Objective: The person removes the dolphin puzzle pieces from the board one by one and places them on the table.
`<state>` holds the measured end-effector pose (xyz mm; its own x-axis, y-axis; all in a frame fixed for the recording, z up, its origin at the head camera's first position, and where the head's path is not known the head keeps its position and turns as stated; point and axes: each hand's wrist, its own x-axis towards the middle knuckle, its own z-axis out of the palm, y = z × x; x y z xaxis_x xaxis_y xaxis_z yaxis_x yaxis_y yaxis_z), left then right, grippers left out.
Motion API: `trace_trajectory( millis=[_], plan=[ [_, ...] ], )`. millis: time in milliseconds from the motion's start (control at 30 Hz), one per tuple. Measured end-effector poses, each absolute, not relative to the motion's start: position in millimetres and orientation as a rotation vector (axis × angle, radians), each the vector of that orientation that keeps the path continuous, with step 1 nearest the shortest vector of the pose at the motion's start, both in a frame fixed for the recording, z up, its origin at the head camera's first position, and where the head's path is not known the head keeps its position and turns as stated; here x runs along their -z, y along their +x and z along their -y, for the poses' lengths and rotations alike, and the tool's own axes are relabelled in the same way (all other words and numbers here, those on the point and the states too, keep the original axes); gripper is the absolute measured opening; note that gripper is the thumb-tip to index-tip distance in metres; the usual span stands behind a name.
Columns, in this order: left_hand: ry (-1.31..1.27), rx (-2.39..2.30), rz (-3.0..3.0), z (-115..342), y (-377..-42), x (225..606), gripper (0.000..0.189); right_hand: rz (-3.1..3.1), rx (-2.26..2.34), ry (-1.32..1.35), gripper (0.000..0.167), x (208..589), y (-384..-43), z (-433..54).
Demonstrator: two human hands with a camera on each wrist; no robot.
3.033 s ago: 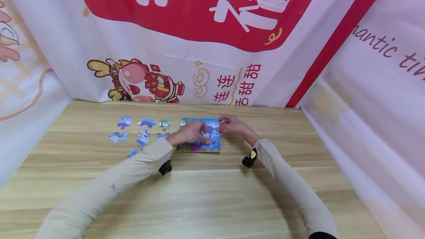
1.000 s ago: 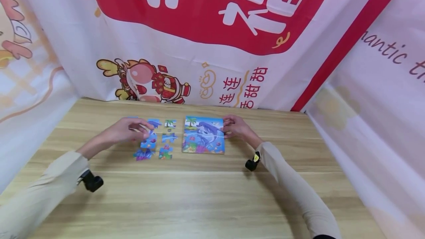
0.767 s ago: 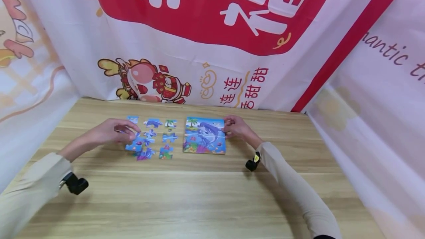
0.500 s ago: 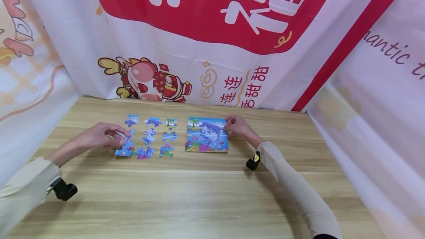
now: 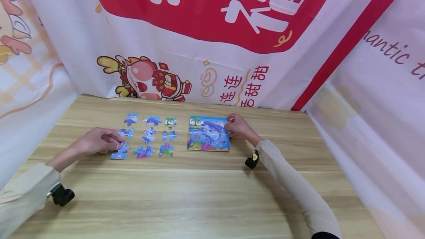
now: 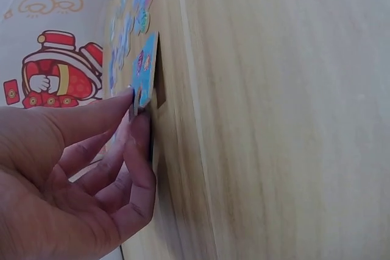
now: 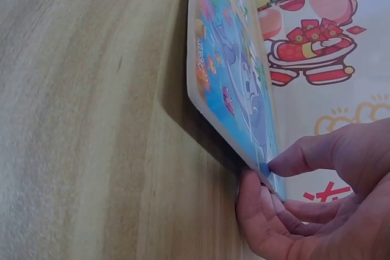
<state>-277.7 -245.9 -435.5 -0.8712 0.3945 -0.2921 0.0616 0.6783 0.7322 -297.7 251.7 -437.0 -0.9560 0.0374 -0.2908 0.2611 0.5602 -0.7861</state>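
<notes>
My left hand (image 5: 96, 141) pinches the edge of a blue jigsaw piece (image 5: 120, 152) between thumb and fingers, low over the table. In the left wrist view that piece (image 6: 146, 65) is slightly tilted, with a shadow beside it. Several other dolphin-picture pieces, such as a purple coral piece (image 5: 144, 152) and a palm-tree piece (image 5: 170, 121), lie apart in rows to its right and behind. My right hand (image 5: 238, 125) grips the right edge of a square puzzle board (image 5: 209, 135) printed with a dolphin. In the right wrist view, the board's near edge (image 7: 219, 123) is raised off the wood.
A light wooden table (image 5: 199, 194) carries everything. White-and-red printed cloth (image 5: 212, 47) hangs along the back, with more cloth (image 5: 375, 102) at both sides. A small black camera (image 5: 63, 194) is on the left wrist, another black camera (image 5: 252, 160) on the right.
My left hand has moved left from over the board, carrying the jigsaw piece to the front-left end of the rows and lowering it. My right hand has stayed at the board's right edge.
</notes>
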Motion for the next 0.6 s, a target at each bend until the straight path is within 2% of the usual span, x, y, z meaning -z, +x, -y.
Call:
trace_trajectory(
  millis=[600],
  plan=[
    [0.316, -0.981, -2.628, 240.9, -273.4, 434.4, 0.025, -2.712, 1.216, 0.193, 0.041, 439.9, -291.3, -252.9]
  ],
)
